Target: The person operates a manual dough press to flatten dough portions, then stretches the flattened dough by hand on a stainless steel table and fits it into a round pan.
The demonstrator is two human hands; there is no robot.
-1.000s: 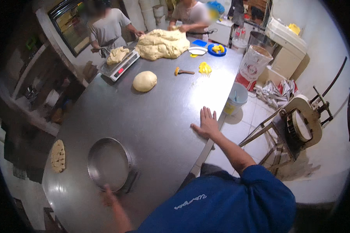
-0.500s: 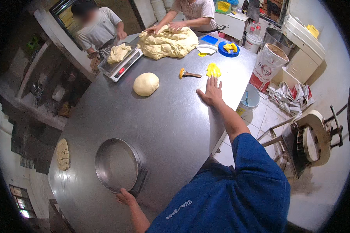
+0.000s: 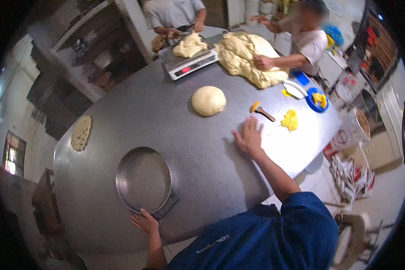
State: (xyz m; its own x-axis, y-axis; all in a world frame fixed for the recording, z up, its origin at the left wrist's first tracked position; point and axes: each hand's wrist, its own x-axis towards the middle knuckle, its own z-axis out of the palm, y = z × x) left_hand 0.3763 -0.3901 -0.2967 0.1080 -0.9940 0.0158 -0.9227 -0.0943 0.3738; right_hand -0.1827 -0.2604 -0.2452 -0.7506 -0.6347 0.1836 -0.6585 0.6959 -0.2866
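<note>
Left grip [image 3: 145, 221] touches the near side of the round metal pan [image 3: 119, 182].

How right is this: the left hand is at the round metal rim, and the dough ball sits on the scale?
Not quite: the dough ball sits on the table, not the scale, which bears a rough dough lump, as the head view shows. The left hand is at the round metal rim.

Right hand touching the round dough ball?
Apart. The head view shows bare steel tabletop between the right hand and the round dough ball.
</note>
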